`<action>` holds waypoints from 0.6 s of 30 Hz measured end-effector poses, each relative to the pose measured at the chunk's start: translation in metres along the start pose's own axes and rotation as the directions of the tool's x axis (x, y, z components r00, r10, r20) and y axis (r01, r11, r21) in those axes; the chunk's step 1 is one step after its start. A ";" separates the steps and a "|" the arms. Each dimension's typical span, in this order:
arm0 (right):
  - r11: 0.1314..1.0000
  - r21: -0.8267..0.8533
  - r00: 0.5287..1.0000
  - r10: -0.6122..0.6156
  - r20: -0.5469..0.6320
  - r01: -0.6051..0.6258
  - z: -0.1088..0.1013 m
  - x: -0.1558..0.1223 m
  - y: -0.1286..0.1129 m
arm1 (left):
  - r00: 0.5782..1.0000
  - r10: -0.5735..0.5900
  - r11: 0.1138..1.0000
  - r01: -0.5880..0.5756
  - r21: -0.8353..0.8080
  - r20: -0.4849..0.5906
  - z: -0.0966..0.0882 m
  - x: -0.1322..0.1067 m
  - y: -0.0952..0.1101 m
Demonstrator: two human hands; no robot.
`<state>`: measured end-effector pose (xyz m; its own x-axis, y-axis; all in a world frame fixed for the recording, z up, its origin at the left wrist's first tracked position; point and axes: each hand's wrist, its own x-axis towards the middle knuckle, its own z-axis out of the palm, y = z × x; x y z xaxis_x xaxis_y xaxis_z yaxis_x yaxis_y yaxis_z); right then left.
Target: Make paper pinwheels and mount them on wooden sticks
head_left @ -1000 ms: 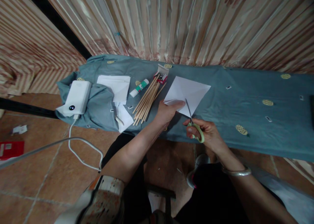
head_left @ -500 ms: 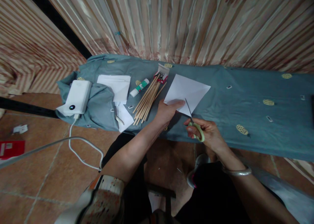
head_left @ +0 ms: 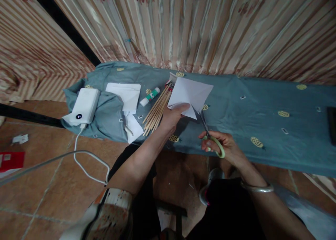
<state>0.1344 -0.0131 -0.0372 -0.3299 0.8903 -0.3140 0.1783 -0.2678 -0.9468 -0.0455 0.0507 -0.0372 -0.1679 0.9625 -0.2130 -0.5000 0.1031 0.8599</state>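
White paper [head_left: 195, 93] pinched in left fingers [head_left: 182, 108], partly hiding box [head_left: 173, 76]; right fingers [head_left: 222, 136] wrapped round scissors [head_left: 206, 128]; sticks [head_left: 158, 110] alongside

Power bank [head_left: 86, 105] at table's [head_left: 236, 128] left end; paper stack [head_left: 130, 97] right of it, then glue stick [head_left: 149, 96], then sticks [head_left: 157, 112], box [head_left: 173, 76] at their far end. Sheet [head_left: 194, 93] in left hand [head_left: 173, 116], right of sticks; scissors [head_left: 205, 125] in right hand [head_left: 223, 142], nearer side. Curtain [head_left: 183, 29] behind.
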 end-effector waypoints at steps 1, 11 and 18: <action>1.000 -0.006 1.000 0.000 -0.003 0.000 -0.003 0.000 0.000 | 1.000 0.013 1.000 -0.013 -0.009 -0.005 -0.001 0.000 0.002; 0.970 0.162 0.920 -0.109 -0.377 0.181 -0.030 0.006 0.007 | 0.991 0.020 0.985 -0.042 0.166 0.132 -0.001 -0.004 -0.009; 0.926 0.257 0.875 -0.131 -0.466 0.276 -0.037 0.010 -0.001 | 0.940 -0.052 0.874 -0.120 0.470 0.338 -0.010 0.004 -0.024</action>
<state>0.1652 0.0097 -0.0373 0.1200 0.9858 -0.1178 -0.1638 -0.0973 -0.9817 -0.0423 0.0500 -0.0636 0.1554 0.9839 -0.0882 -0.0177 0.0921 0.9956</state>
